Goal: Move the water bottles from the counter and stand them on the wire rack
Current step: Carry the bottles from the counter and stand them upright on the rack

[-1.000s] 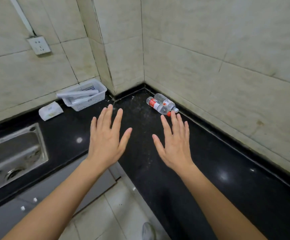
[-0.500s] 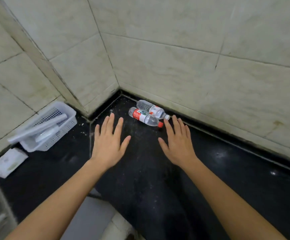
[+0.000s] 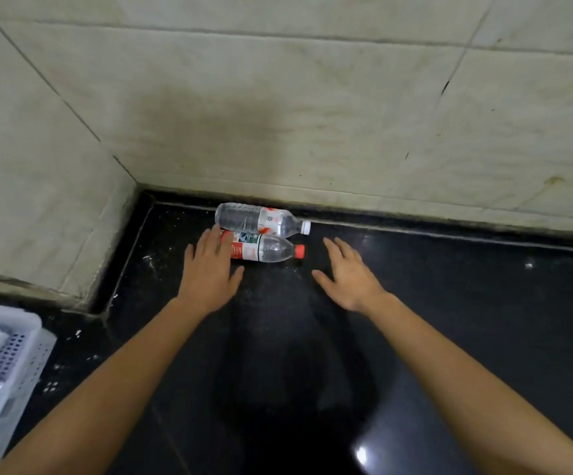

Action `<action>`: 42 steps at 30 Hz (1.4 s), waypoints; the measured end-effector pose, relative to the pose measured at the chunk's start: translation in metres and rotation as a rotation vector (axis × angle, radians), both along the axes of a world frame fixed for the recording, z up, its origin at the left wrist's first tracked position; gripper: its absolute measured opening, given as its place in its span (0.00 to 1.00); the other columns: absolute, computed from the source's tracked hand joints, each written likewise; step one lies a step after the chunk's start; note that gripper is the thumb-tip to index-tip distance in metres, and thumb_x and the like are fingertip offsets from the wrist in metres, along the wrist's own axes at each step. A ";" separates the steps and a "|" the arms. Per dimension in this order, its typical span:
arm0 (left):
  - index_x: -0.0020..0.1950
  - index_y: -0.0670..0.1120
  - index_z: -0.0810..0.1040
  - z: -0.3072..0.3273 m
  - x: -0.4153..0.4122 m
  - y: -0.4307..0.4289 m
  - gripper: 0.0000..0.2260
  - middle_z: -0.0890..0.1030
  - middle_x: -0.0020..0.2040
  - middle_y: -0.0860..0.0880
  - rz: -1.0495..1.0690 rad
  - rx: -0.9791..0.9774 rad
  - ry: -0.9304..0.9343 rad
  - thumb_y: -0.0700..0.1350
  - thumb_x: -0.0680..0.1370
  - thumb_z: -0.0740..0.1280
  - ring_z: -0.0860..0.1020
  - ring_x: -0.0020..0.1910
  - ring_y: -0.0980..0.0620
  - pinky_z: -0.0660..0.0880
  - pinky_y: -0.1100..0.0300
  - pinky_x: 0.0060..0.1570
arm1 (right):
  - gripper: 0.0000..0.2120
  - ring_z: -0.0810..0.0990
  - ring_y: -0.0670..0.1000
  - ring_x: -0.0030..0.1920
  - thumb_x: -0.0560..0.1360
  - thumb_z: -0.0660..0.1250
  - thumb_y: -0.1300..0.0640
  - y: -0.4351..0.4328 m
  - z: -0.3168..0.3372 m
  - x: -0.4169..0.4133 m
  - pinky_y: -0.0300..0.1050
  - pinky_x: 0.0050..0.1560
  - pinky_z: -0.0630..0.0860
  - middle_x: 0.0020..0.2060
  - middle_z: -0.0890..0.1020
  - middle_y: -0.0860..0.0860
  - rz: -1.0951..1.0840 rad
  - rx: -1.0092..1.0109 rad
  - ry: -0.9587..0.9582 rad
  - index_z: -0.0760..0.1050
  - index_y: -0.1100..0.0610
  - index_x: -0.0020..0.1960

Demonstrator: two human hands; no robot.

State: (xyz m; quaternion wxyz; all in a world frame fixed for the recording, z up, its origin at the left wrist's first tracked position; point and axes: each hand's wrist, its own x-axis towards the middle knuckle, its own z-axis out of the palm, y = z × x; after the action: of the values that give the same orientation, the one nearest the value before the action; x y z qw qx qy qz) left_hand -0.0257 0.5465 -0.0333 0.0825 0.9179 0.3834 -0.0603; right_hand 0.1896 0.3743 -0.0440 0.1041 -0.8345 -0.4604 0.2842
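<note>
Ok so from my feed, far lower left of the frame there's a white plastic basket (image 3: 10,351) sitting on the black counter (image 3: 449,320), with some whitish stuff in it I can't make out. Moving right, my left hand (image 3: 209,272) is flat and spread wide, palm down, fingertips covering the bottom end of the red-cap bottle (image 3: 264,250); can't tell if they're actually touching it. That bottle lies on its side near the middle of the frame, cap pointing right. Right behind it, touching it and up against the tiled wall (image 3: 278,114), lies the white-cap bottle (image 3: 261,219), same direction. Further right, my right hand (image 3: 350,274) is open too, fingers loosely spread, empty, just beside the red cap.
</note>
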 end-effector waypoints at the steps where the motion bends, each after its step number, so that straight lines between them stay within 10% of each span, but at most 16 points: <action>1: 0.78 0.40 0.64 -0.005 0.000 0.014 0.32 0.62 0.79 0.35 -0.021 -0.014 0.007 0.50 0.78 0.70 0.60 0.78 0.35 0.61 0.32 0.72 | 0.36 0.53 0.60 0.81 0.82 0.62 0.44 0.017 -0.007 -0.007 0.57 0.78 0.59 0.81 0.54 0.58 0.001 -0.002 0.016 0.50 0.56 0.82; 8: 0.78 0.40 0.63 -0.036 0.036 0.098 0.30 0.62 0.79 0.36 -0.223 -0.042 0.033 0.48 0.79 0.67 0.61 0.78 0.36 0.60 0.36 0.74 | 0.40 0.47 0.60 0.82 0.82 0.62 0.46 0.088 -0.054 -0.040 0.61 0.78 0.57 0.82 0.48 0.55 -0.013 -0.101 0.043 0.40 0.56 0.83; 14: 0.79 0.46 0.64 -0.057 0.088 0.115 0.29 0.64 0.79 0.43 -0.380 -0.114 0.041 0.50 0.79 0.67 0.62 0.78 0.41 0.58 0.38 0.74 | 0.30 0.68 0.59 0.71 0.84 0.56 0.44 0.066 -0.077 -0.038 0.55 0.70 0.67 0.72 0.70 0.56 0.069 -0.133 -0.125 0.52 0.53 0.82; 25: 0.78 0.52 0.64 -0.062 0.115 0.065 0.38 0.66 0.74 0.40 -0.176 -0.022 0.188 0.69 0.74 0.66 0.62 0.72 0.35 0.59 0.37 0.70 | 0.30 0.70 0.56 0.69 0.84 0.57 0.43 -0.070 -0.063 -0.013 0.53 0.66 0.71 0.70 0.72 0.54 -0.099 -0.221 0.003 0.51 0.47 0.82; 30: 0.69 0.49 0.74 -0.072 0.089 0.012 0.46 0.77 0.65 0.41 0.005 -0.333 0.099 0.82 0.65 0.56 0.75 0.64 0.38 0.73 0.45 0.62 | 0.27 0.70 0.57 0.69 0.84 0.60 0.49 -0.129 -0.061 0.006 0.50 0.67 0.69 0.67 0.72 0.54 -0.204 -0.195 0.078 0.56 0.41 0.81; 36: 0.80 0.45 0.60 -0.075 0.062 -0.071 0.26 0.62 0.76 0.35 0.017 -0.449 -0.073 0.54 0.83 0.53 0.64 0.73 0.34 0.63 0.41 0.72 | 0.27 0.71 0.58 0.67 0.79 0.63 0.66 -0.162 -0.063 0.042 0.48 0.69 0.68 0.66 0.72 0.54 -0.242 -0.129 0.057 0.74 0.44 0.72; 42: 0.78 0.54 0.60 -0.066 0.074 -0.121 0.35 0.71 0.70 0.40 0.117 -0.444 -0.118 0.45 0.75 0.74 0.68 0.69 0.36 0.65 0.38 0.69 | 0.25 0.72 0.54 0.72 0.76 0.61 0.72 -0.187 -0.055 0.042 0.30 0.65 0.62 0.70 0.75 0.55 -0.745 0.125 0.318 0.80 0.52 0.66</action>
State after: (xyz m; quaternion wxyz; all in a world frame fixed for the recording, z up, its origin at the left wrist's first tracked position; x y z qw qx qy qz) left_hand 0.0487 0.4255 -0.0993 0.3081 0.8554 0.4077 -0.0844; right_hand 0.2319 0.1873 -0.0994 0.3202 -0.8819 -0.1211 0.3242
